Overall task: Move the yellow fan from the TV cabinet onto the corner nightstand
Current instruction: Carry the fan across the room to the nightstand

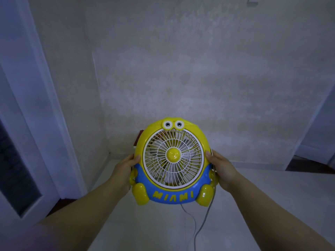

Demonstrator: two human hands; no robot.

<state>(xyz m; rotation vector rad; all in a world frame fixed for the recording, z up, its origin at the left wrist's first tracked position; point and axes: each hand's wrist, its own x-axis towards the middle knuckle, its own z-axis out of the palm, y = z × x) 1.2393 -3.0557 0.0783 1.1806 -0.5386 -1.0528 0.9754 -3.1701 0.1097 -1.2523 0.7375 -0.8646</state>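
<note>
Hands, left [125, 171] and right [222, 169], clasp glossy rounded yellow plastic fan [173, 160] with white wire grille.

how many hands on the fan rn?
2. Left hand grips the left edge of the yellow fan; right hand grips its right edge. Fingers behind the fan are hidden.

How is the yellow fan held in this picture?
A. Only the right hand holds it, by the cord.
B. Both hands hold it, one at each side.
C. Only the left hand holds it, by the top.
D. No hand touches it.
B: the left hand grips the left edge of the yellow fan and the right hand grips its right edge, with the grey cord hanging down below.
</note>
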